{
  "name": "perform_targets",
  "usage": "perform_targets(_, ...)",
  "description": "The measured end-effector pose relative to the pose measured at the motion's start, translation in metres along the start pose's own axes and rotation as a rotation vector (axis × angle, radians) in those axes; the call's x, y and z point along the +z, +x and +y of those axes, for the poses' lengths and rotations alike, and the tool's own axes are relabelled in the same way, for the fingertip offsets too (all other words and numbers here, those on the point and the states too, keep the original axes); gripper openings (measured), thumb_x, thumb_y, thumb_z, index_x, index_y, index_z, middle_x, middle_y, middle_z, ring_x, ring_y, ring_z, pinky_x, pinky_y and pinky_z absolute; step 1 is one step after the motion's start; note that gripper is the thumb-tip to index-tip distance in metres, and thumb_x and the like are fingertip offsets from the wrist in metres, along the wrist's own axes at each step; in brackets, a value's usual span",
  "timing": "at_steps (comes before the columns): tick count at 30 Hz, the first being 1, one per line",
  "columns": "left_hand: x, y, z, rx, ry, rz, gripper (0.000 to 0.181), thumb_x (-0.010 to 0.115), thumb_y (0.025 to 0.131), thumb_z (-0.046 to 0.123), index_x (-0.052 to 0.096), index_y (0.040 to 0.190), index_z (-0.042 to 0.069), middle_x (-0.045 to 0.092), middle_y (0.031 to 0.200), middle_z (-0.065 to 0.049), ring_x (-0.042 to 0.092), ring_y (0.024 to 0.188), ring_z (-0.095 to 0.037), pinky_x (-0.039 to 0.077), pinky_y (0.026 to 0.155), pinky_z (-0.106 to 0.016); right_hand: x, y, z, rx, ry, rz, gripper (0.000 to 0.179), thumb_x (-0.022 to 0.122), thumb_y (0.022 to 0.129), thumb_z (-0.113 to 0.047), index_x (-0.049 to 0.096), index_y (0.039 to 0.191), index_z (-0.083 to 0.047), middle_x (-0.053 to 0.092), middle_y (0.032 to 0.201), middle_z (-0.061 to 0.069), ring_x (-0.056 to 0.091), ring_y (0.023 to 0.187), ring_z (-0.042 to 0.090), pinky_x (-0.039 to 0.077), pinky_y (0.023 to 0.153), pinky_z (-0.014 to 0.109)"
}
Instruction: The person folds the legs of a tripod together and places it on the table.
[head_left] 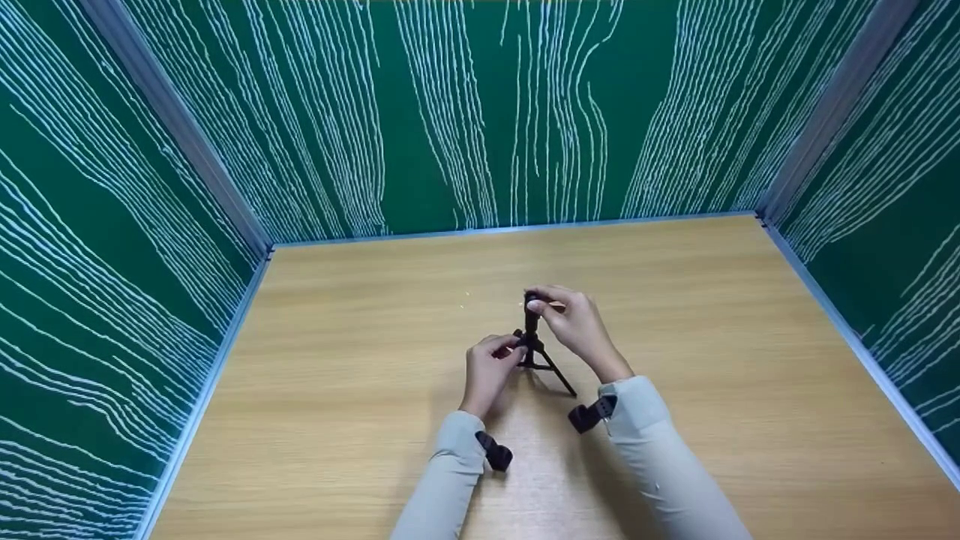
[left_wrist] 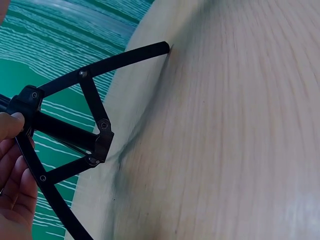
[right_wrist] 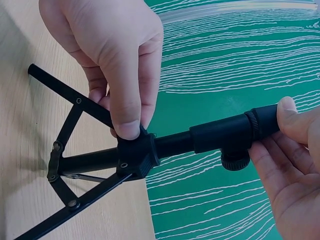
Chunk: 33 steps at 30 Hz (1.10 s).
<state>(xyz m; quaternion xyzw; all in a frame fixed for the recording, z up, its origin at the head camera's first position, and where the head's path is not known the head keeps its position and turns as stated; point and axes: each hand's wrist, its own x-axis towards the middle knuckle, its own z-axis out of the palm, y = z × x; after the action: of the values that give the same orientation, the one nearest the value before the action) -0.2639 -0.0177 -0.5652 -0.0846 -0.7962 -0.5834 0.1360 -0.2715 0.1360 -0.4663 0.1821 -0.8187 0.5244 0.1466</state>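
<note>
A small black tripod (head_left: 553,369) stands upright on the wooden table with its legs spread and braces unfolded. My left hand (head_left: 491,371) pinches the hub (right_wrist: 134,155) where the legs meet, thumb on its near side. Higher up, my right hand (head_left: 576,324) holds the top of the centre column between thumb and fingers. In the right wrist view a ribbed knob (right_wrist: 235,161) sticks out from the column just below the right fingers. A leg (left_wrist: 125,57) and its brace (left_wrist: 94,100) show close up in the left wrist view, beside the left hand's thumb.
The wooden table (head_left: 345,337) is bounded by green panels (head_left: 427,150) with white wavy lines. Tiny light specks (head_left: 465,300) lie on the table beyond the hands. Each sleeve cuff carries a small black camera (head_left: 496,453).
</note>
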Motion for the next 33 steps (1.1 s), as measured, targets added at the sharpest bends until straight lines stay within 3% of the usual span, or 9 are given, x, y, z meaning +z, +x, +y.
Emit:
perform_targets(6,-0.001,0.0003,0.0037,0.006,0.005,0.002,0.009,0.075,0.08,0.01,0.077,0.088,0.008,0.066,0.074,-0.003,0.052,0.063,0.0,0.045,0.058,-0.015,-0.0003,0.0002,-0.0006,0.007,0.005,0.002,0.023,0.067,0.088,-0.007,0.07,0.109,0.003,0.071,0.108,0.018,0.067,0.1,0.029,0.057,0.086,0.038)
perform_targets(18,-0.001,0.0012,0.0052,-0.012,-0.019,0.005,0.011,0.075,0.08,0.01,0.077,0.09,0.007,0.069,0.079,-0.004,0.056,0.066,-0.001,0.05,0.062,-0.017,-0.0008,0.0006,-0.0004,0.007,0.01,-0.007,0.023,0.067,0.088,-0.006,0.07,0.109,0.002,0.07,0.11,0.019,0.067,0.101,0.03,0.056,0.087,0.037)
perform_targets(33,0.0016,0.0025,0.0041,0.013,0.001,0.028,0.009,0.075,0.079,0.01,0.076,0.088,0.007,0.069,0.078,-0.003,0.056,0.067,-0.001,0.05,0.063,-0.016,-0.0013,-0.0001,-0.0004,-0.009,0.006,0.003,0.023,0.067,0.088,-0.007,0.07,0.109,0.001,0.071,0.108,0.018,0.067,0.1,0.029,0.056,0.087,0.039)
